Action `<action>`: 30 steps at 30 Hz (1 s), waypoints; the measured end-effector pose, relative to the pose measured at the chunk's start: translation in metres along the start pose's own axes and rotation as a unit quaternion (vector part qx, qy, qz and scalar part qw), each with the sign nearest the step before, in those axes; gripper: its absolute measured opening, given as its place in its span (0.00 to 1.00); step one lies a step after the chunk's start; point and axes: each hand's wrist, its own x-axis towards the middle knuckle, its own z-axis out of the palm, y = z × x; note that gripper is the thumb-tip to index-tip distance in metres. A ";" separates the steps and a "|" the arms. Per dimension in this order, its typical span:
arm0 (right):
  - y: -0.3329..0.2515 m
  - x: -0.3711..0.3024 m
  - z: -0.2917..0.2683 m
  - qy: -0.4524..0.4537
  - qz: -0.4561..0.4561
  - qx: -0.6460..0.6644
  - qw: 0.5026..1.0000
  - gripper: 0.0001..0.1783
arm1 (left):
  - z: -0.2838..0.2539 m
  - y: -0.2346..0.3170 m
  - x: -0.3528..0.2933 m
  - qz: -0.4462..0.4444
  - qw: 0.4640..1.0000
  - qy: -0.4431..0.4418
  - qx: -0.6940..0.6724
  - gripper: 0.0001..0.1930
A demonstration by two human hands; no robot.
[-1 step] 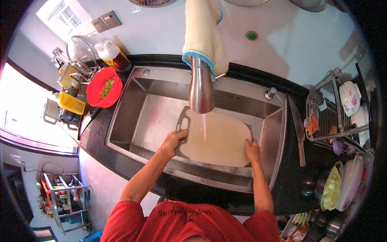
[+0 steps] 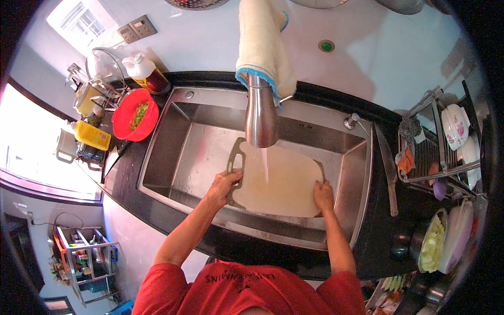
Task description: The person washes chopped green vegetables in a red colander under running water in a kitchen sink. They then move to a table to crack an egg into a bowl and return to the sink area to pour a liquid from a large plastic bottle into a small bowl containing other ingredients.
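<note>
The cutting board (image 2: 286, 178) lies pale and wet within the sink (image 2: 191, 152), below the faucet (image 2: 261, 118). Compared with the moment just before, the board and both hands sit very slightly farther left, the right hand showing the shift most. The stream of water (image 2: 265, 165) falls in nearly the same place, so it now seems to land a touch farther from the board's handled edge. That looks like a small adjustment rather than a new step: the face remains under running water.

The left hand (image 2: 223, 186) is curled around the grey-brown handled edge, beside the slot, with part of the fingers hidden. The right hand (image 2: 324, 197) pinches the opposite edge, thumb and fingers drawn in about as far as the board's thickness seems to allow. Neither holds anything else. Whether the board rests on the sink bottom or is held clear of it cannot be told.

A cream cloth (image 2: 260, 42) with blue trim hangs over the upper part of the faucet. On the dark table (image 2: 126, 178), left of the sink, a red bowl (image 2: 121, 118) holds green pieces (image 2: 139, 115); a large knife (image 2: 388, 165) lies along the right side.
</note>
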 end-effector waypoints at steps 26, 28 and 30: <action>-0.154 0.078 0.006 0.002 -0.360 0.153 0.921 0.25 | 0.002 0.034 -0.099 0.218 0.946 0.137 0.196 0.10; -0.195 0.091 -0.008 0.021 -0.315 0.127 0.940 0.22 | -0.007 0.032 -0.101 0.229 0.939 0.140 0.217 0.10; -0.224 0.106 -0.015 0.017 -0.285 0.119 0.951 0.19 | -0.011 0.037 -0.105 0.234 0.928 0.156 0.243 0.11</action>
